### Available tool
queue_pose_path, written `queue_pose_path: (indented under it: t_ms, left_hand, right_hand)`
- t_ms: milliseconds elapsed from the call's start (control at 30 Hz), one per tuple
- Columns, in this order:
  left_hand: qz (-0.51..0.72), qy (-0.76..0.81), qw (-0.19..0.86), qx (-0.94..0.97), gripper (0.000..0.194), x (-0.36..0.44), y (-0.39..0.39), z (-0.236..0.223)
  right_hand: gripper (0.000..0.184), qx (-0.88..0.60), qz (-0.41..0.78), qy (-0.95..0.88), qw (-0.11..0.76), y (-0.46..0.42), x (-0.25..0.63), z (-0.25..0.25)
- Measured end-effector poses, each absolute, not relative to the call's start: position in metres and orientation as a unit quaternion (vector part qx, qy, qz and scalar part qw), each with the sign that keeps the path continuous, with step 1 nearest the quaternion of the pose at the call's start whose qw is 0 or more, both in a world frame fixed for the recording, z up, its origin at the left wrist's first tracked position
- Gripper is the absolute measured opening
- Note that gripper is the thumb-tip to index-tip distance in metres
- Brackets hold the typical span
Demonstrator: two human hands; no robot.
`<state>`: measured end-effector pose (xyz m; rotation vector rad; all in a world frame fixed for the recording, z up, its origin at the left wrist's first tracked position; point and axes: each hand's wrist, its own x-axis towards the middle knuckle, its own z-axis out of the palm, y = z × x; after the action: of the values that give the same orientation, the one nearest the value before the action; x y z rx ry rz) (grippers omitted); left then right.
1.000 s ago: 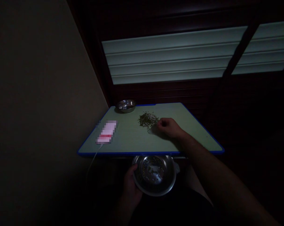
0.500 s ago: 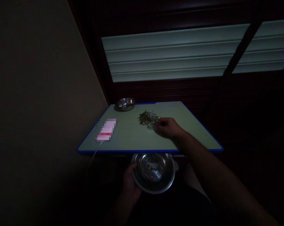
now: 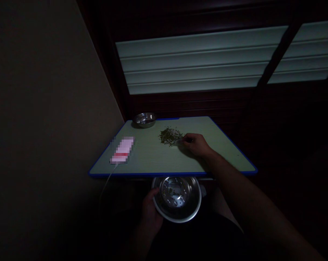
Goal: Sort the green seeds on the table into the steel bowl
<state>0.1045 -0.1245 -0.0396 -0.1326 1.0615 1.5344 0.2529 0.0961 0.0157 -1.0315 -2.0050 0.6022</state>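
Note:
My left hand (image 3: pixel 151 204) grips the left rim of a shiny metal bowl (image 3: pixel 193 212), tilted just below the table's near edge. A few small green bits lie in the bowl. Over the small table (image 3: pixel 144 156), my right hand (image 3: pixel 194 143) is closed, its fingertips pinching a small pale, see-through piece (image 3: pixel 177 142) whose kind I cannot make out in the dim light. That piece touches the near right side of a loose heap of small dark green bits (image 3: pixel 168 135) spread on the tabletop.
A smaller metal bowl (image 3: pixel 144 120) stands at the table's far left corner. A phone-like thing (image 3: pixel 123 149), blurred out, lies at the left with a white cable (image 3: pixel 107 180) hanging over the edge. Behind the table is a dark wooden front with pale slatted panels (image 3: pixel 196 61).
My right hand has shifted slightly up, bringing the pale piece closer into the heap. The bowl in my left hand stays nearly still; the green bits in it lie differently.

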Motion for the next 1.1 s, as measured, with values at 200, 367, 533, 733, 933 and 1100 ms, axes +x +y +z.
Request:
queue_pose_path:
  t_ms: [200,367,533,733,933,1100]
  left_hand:
    - [0.659,0.456,0.596,-0.049,0.018,0.1036,-0.1234,-0.0415]
    - [0.661,0.456,0.594,-0.044,0.016,0.1034,-0.1231,-0.0482]
    - [0.658,0.459,0.595,-0.046,0.015,0.1029,-0.1239,-0.0459]
    - [0.661,0.462,0.589,-0.055,0.017,0.1030,-0.1235,-0.0419]
    - [0.658,0.458,0.594,-0.060,0.017,0.1039,-0.1245,-0.0394]
    - [0.663,0.452,0.594,-0.060,0.014,0.1044,-0.1236,-0.0418]
  right_hand:
    - [0.009,-0.406,0.227,-0.790,0.399,0.0959,0.2529,0.0145]
    - [0.008,-0.413,0.212,-0.793,0.394,0.0980,0.2538,0.0136]
    - [0.009,-0.412,0.215,-0.793,0.395,0.0983,0.2537,0.0133]
    - [0.011,-0.430,0.201,-0.793,0.381,0.0964,0.2530,0.0143]
    - [0.012,-0.418,0.165,-0.821,0.351,0.0960,0.2536,0.0134]
    - [0.011,-0.403,0.161,-0.835,0.340,0.0953,0.2515,0.0130]
